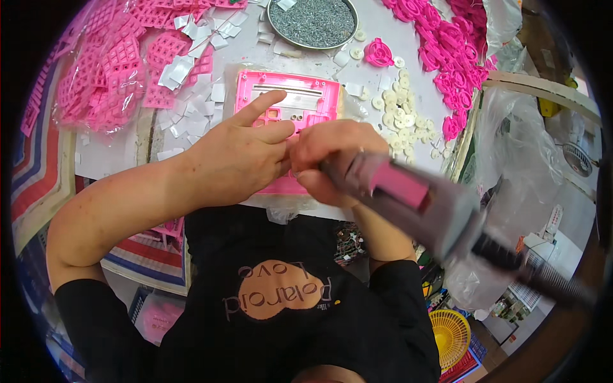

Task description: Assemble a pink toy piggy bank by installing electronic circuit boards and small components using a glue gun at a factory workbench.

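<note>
A pink plastic housing [287,80] lies open side up on the table in front of me, on clear plastic wrapping. My right hand [332,153] is closed around a grey power screwdriver [440,214], blurred by motion, its tip end hidden among my fingers over the housing. Against the right hand is my left hand [246,150], one finger stretched across the housing and the other fingers curled in at the screwdriver's front end. What those curled fingers pinch is hidden.
A round metal bowl [270,27] of small screws [319,20] stands beyond the housing. White plastic discs [399,115] and pink ring-shaped parts [447,64] lie to the right. Bagged pink grid parts [102,76] and white squares [191,115] cover the left. A yellow basket [465,327] sits lower right.
</note>
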Available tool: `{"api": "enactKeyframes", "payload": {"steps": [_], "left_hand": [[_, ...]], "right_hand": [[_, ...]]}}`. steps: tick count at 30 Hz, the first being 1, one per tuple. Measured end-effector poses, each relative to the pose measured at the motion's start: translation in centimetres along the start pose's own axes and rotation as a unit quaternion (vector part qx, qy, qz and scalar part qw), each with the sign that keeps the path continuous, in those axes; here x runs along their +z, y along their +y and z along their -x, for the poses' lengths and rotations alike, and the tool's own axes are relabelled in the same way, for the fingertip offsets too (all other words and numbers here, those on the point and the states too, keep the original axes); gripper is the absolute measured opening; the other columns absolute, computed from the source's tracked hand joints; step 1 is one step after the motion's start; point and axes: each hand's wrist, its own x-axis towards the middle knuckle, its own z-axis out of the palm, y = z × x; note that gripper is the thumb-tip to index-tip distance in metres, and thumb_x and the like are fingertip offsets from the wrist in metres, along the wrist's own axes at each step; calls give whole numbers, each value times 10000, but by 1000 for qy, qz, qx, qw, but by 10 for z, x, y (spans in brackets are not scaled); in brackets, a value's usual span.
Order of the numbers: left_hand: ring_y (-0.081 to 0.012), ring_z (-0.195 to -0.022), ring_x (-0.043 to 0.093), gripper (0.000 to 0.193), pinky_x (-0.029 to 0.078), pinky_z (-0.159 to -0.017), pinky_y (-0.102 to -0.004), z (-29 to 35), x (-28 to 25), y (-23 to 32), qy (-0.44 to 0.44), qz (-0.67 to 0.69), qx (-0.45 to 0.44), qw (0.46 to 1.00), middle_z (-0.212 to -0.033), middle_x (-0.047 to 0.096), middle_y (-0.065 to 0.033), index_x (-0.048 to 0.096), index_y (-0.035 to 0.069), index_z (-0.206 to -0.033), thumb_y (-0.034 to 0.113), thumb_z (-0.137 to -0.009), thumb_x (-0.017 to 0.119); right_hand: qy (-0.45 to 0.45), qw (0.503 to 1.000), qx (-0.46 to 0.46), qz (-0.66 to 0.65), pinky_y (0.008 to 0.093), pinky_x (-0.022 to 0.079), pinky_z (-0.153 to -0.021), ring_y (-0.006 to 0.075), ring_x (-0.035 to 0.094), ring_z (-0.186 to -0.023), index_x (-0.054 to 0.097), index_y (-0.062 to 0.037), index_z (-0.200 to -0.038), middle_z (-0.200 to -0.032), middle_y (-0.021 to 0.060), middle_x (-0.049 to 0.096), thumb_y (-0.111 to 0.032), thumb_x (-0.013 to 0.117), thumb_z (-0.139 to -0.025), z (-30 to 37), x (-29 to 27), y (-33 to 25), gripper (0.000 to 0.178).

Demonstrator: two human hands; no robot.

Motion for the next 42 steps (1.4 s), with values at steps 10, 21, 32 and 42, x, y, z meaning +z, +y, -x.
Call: {"api": "enactKeyframes", "payload": {"steps": [10,21,32,42], "left_hand": [[-241,-1000,656,196,506,-863,-356,78,-60,-41,294,-9,-311,904,-1058,687,-122,710,41,-1031,-3,-844,673],[-284,-871,645,374,501,-779,-379,94,-44,-106,93,-179,-470,859,-955,659,-119,679,43,-1052,287,-784,771],[-306,-1021,610,512,493,-861,-402,77,-95,-124,119,65,-433,891,-1124,629,-123,620,29,-1135,362,-782,786],[-226,-996,641,212,465,-937,-407,138,-60,-91,156,-57,-386,907,-1034,662,-115,648,22,-1060,144,-889,676]], "right_hand": [[236,970,17,-53,324,556,-675,187,652,-712,511,52,-1273,-802,120,644,-24,718,-842,-23,-66,-40,485],[336,926,21,172,433,454,-1039,268,504,-1283,326,-21,-1521,-1400,177,515,-20,689,-893,-22,-68,-38,725],[303,942,75,121,357,514,-941,208,626,-1055,565,67,-1276,-1162,153,644,72,598,-911,44,-68,-45,366],[-322,906,36,271,379,515,-839,283,606,-1072,664,-38,-1040,-1081,118,661,-84,710,-782,-64,44,-12,266]]}}
